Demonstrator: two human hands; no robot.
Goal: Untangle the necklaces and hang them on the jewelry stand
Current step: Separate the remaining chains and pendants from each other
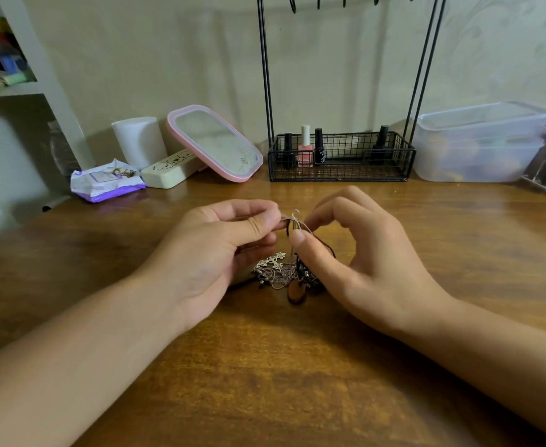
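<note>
The tangled necklaces [292,269] are pinched by the left hand [220,250] and right hand [355,253]; the knot could be tightened if pulled hard.

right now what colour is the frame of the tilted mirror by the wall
Pink, on the rounded rectangular tabletop mirror; the head view shows it.

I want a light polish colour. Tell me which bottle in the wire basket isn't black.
The pink nail polish bottle with the white cap, second from the left in the wire basket. The other three bottles there are black.
</note>
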